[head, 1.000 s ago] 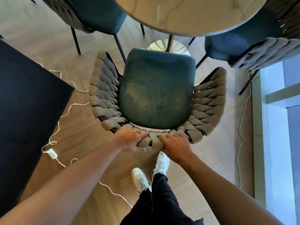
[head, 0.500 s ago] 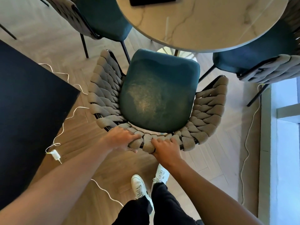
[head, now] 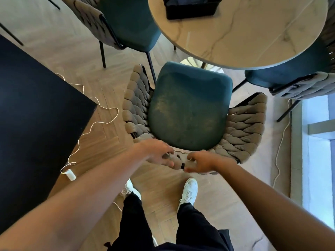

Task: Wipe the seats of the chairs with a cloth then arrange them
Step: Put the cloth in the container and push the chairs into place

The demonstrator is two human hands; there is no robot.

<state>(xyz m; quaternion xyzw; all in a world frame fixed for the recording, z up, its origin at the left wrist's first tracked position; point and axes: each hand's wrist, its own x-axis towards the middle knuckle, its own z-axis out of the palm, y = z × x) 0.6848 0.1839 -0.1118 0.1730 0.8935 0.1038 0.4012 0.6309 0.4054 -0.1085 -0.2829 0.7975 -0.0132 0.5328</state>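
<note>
A chair with a teal seat (head: 188,113) and a woven beige backrest (head: 244,127) stands right in front of me, its front edge at the rim of the round marble table (head: 244,38). My left hand (head: 155,153) and my right hand (head: 203,161) curl around the top of the backrest, close together and blurred, their hold looking loose. The seat shows pale dusty patches. No cloth is in view.
Two more teal chairs stand at the table, one at the upper left (head: 130,20) and one at the right (head: 290,77). A black item (head: 192,8) lies on the table. A black tabletop (head: 36,105) fills the left. A white cable (head: 94,122) and adapter (head: 70,174) lie on the floor.
The chair has slid forward to the table's edge. My feet have stepped apart, and my fingers have loosened on the backrest.
</note>
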